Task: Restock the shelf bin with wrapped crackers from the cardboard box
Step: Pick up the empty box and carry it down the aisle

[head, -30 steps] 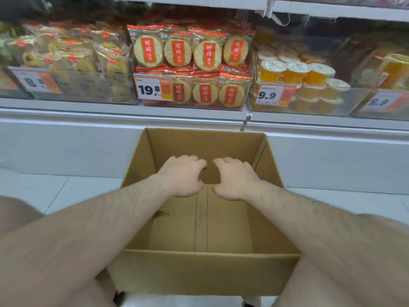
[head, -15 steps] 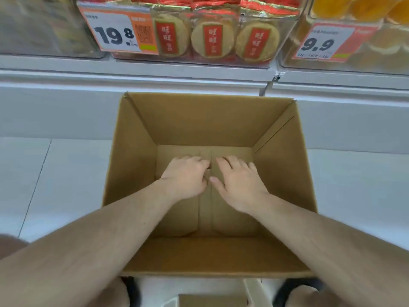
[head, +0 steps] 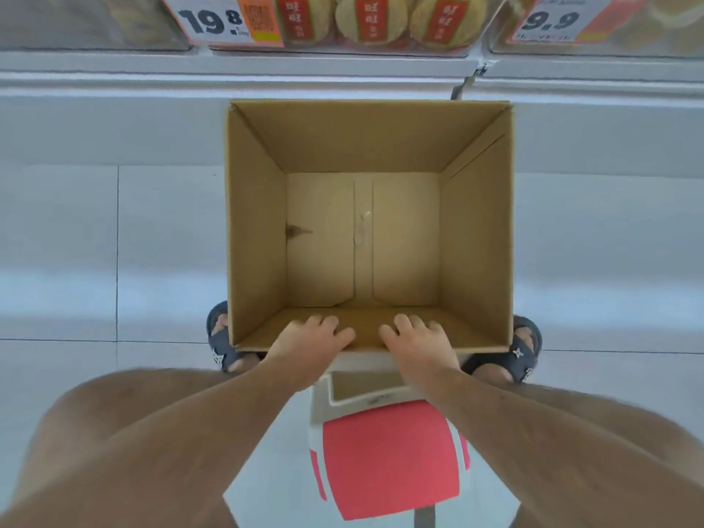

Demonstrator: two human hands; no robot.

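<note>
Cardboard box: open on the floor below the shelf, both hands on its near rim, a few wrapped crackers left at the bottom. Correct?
Not quite. The head view shows the cardboard box empty: only its bare bottom flaps and seam, no wrapped crackers. The rest stands: it sits open on the floor below the shelf, with the left hand and right hand on its near rim.

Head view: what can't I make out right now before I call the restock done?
- Shelf bin: cut off by the top edge; only its lowest row of crackers shows, so fill level is unknown.
- Left hand and right hand: fingers lie over the cardboard box near rim; thumbs hidden behind the wall.
- Small print under the 19.8 price tag: too blurred.
</note>
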